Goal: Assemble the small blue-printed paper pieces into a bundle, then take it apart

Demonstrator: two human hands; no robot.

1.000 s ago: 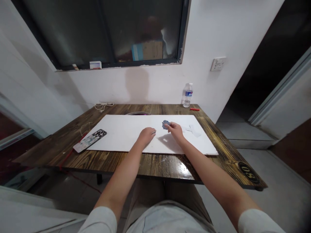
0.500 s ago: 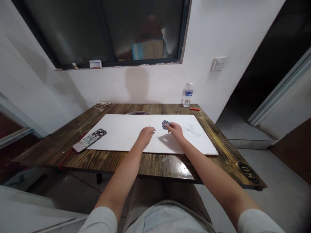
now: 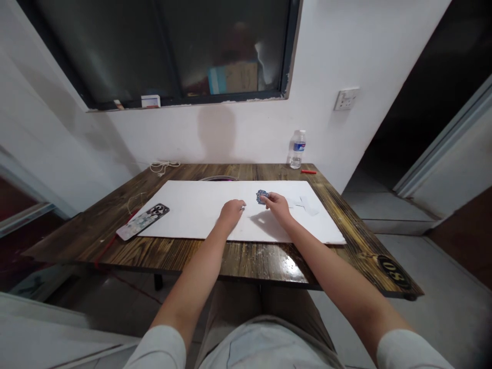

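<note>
My right hand (image 3: 278, 206) pinches a small flat blue-and-white patterned piece with an irregular outline (image 3: 262, 197), held above the white board (image 3: 200, 205). Its exact kind does not show. To the left, my left hand (image 3: 231, 211) is closed, thumb against fingers, over the same board. Something tiny (image 3: 243, 207) peeks out at its fingertips, too small to name. A gap separates the two hands. Pale paper-like pieces (image 3: 309, 205) lie on the board, just right of my right hand.
A phone in a patterned case (image 3: 143, 221) overlaps the board's left edge. At the back of the wooden table (image 3: 246, 261) stand a water bottle (image 3: 297, 149) and a red pen-like object (image 3: 308, 172). A white cable (image 3: 164, 166) lies back left. The wall holds a socket (image 3: 346, 99).
Both hands stay almost where they were, and the right still holds the patterned piece. The whole view has shifted very slightly.
</note>
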